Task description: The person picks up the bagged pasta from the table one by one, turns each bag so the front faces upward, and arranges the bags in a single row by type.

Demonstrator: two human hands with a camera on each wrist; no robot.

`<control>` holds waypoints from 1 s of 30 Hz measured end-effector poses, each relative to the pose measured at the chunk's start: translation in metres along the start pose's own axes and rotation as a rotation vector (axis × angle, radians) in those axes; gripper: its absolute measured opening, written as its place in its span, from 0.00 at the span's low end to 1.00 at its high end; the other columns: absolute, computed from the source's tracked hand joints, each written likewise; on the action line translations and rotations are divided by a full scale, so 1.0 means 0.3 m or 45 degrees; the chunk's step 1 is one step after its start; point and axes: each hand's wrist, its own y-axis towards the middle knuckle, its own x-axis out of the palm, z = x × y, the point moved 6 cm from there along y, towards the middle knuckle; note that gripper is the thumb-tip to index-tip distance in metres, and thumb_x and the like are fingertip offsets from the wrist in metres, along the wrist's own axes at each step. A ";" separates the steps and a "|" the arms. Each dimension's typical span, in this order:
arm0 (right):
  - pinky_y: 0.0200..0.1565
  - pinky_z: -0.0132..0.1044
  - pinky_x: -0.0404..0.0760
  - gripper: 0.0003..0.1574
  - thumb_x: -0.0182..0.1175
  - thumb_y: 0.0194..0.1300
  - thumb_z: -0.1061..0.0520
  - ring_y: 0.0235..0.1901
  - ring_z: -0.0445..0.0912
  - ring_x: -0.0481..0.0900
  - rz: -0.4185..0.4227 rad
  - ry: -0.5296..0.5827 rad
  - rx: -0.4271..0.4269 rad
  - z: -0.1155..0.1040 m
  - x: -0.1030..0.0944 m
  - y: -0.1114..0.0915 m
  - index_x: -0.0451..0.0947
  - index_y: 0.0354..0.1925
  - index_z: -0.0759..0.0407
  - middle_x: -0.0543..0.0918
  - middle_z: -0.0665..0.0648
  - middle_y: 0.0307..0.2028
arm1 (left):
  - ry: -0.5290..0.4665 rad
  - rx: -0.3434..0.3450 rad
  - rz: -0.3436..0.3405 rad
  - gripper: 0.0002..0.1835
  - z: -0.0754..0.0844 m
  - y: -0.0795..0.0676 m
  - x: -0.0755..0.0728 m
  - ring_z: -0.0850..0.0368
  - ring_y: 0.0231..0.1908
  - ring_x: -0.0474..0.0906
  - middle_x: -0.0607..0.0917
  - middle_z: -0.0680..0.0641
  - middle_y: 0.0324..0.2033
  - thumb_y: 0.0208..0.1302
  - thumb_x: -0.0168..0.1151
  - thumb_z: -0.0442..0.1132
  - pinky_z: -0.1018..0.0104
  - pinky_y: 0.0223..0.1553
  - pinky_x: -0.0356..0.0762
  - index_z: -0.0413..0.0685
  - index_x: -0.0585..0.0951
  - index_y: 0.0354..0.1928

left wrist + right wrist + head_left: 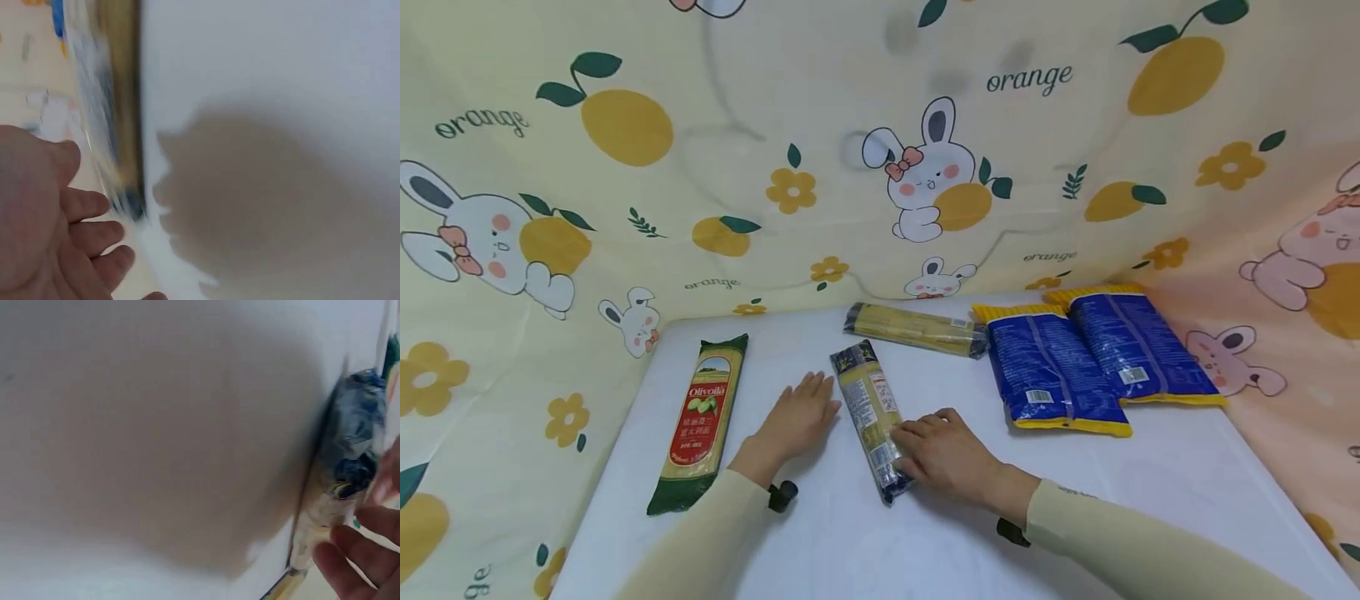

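Note:
A clear pack of spaghetti (871,417) with dark blue ends and a printed label lies slanted on the table between the two hands. My right hand (951,458) is at its lower right side, fingertips right at the wrapper; in the right wrist view, loosely bent fingers (353,556) overlap the pack's edge. Left of the pack, my left hand (801,417) is held low over the table with its fingers relaxed and nothing in them. The left wrist view shows that hand (56,225) beside the blurred spaghetti pack (119,94).
A green-ended Olivoila pasta pack (700,425) lies at the left. Another spaghetti pack (917,328) lies crosswise at the back. Two blue bags with yellow edges, a front one (1048,367) and a rear one (1138,342), overlap at the right. A printed cloth (835,75) hangs behind the white table (820,550).

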 end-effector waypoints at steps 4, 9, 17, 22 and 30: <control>0.56 0.54 0.78 0.32 0.62 0.74 0.35 0.58 0.52 0.82 0.119 -0.072 0.025 -0.002 -0.003 -0.001 0.81 0.64 0.53 0.85 0.55 0.57 | -0.006 0.121 0.004 0.36 0.117 0.064 0.029 0.39 0.83 0.48 0.55 0.35 0.82 0.86 0.43 0.54 0.35 0.78 0.51 0.36 0.57 0.82; 0.54 0.53 0.79 0.30 0.64 0.71 0.33 0.54 0.53 0.81 0.199 -0.120 0.090 -0.005 -0.003 -0.013 0.82 0.53 0.56 0.84 0.55 0.51 | 0.092 0.212 -0.001 0.38 0.195 0.107 0.073 0.38 0.83 0.45 0.54 0.35 0.82 0.86 0.40 0.56 0.37 0.80 0.49 0.34 0.55 0.82; 0.48 0.51 0.77 0.36 0.66 0.64 0.25 0.42 0.52 0.77 0.238 -0.203 0.160 -0.009 -0.009 -0.060 0.79 0.38 0.56 0.79 0.55 0.38 | 0.162 0.317 -0.004 0.37 0.265 0.112 0.104 0.43 0.83 0.48 0.55 0.39 0.83 0.86 0.38 0.57 0.37 0.80 0.47 0.38 0.56 0.83; 0.42 0.47 0.74 0.36 0.64 0.65 0.23 0.36 0.49 0.75 0.228 -0.232 0.202 -0.008 0.003 -0.074 0.75 0.33 0.54 0.75 0.52 0.31 | 0.182 0.258 0.176 0.27 0.269 0.166 0.048 0.45 0.74 0.70 0.76 0.44 0.73 0.85 0.46 0.54 0.36 0.72 0.65 0.48 0.75 0.74; 0.40 0.44 0.70 0.36 0.62 0.66 0.24 0.33 0.47 0.70 0.217 -0.238 0.198 -0.021 0.013 -0.075 0.72 0.29 0.52 0.71 0.49 0.28 | 0.243 0.056 0.278 0.23 0.226 0.344 -0.009 0.43 0.62 0.75 0.83 0.43 0.62 0.83 0.50 0.55 0.38 0.62 0.73 0.49 0.83 0.64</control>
